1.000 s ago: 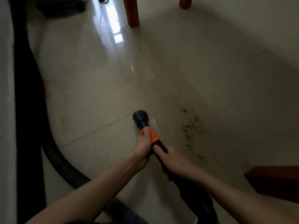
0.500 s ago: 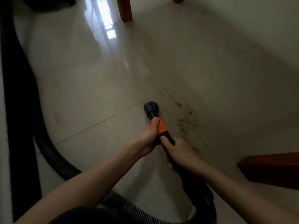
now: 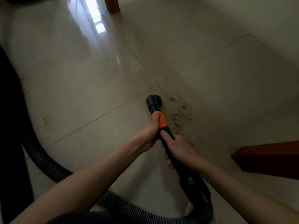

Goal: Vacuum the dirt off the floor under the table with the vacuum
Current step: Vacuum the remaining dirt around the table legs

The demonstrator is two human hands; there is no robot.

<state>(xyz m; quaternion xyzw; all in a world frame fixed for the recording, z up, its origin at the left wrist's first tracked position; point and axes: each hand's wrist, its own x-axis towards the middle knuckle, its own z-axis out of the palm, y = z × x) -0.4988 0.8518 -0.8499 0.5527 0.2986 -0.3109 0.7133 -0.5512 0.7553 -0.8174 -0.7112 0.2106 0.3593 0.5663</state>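
No text, brand, number or sign can be read anywhere in the head view. The orange collar (image 3: 161, 121) on the vacuum nozzle (image 3: 153, 101) may carry a small moulded mark near its middle, but it is too dim and blurred to make out as letters. The black hose (image 3: 129, 209) shows only ribbing, and the dark round spot on the wand (image 3: 190, 180) bears nothing legible. The floor tiles (image 3: 80, 78) and the wooden pieces show no writing.
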